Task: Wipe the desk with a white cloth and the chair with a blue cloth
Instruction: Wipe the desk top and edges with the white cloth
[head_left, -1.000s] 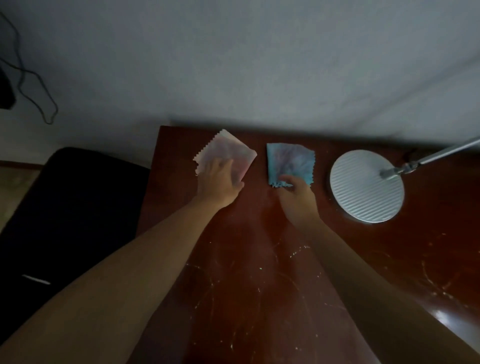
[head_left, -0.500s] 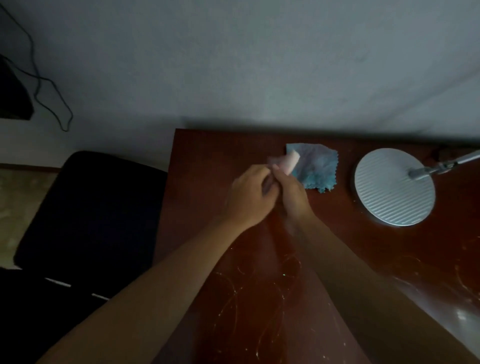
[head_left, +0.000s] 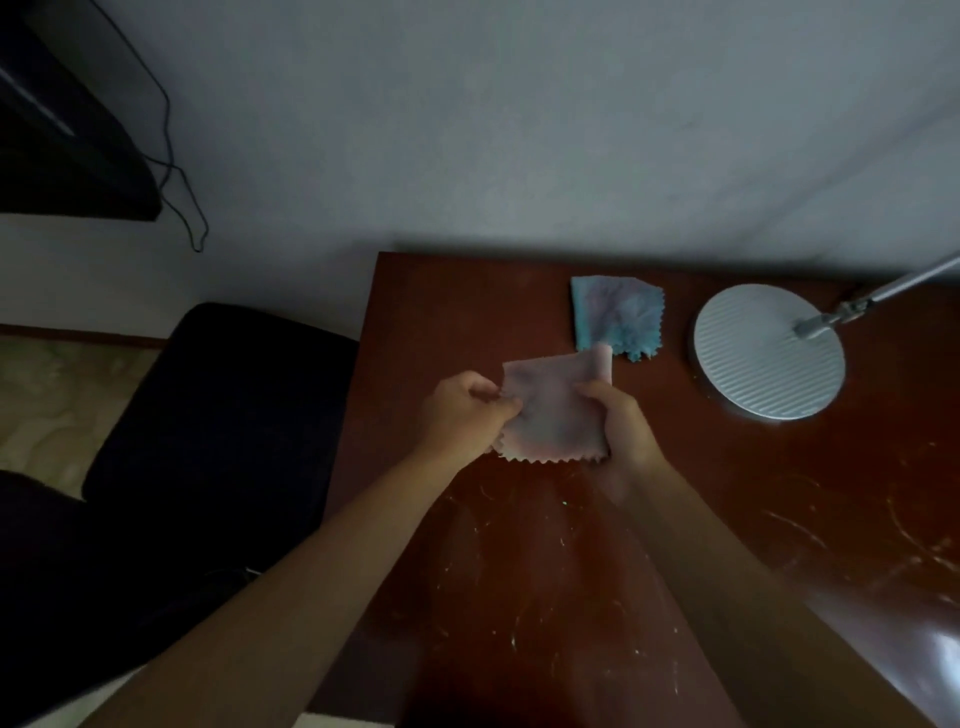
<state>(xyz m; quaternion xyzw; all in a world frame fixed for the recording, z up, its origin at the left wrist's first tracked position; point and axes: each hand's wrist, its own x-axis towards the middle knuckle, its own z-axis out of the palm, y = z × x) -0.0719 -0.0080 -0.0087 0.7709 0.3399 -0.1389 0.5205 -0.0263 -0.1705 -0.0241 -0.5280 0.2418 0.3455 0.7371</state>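
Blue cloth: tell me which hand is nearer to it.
Right. The right hand grips the white cloth just below the blue cloth; the left hand holds the opposite edge, farther left.

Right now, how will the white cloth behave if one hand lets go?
The white cloth is probably floppy: its far corner already curls over. It looks thin and light, so it would likely droop from the left hand or the right hand, not fall stiffly.

Both hands (head_left: 467, 410) (head_left: 621, 423) hold the white cloth (head_left: 553, 410) above the desk (head_left: 675, 519).
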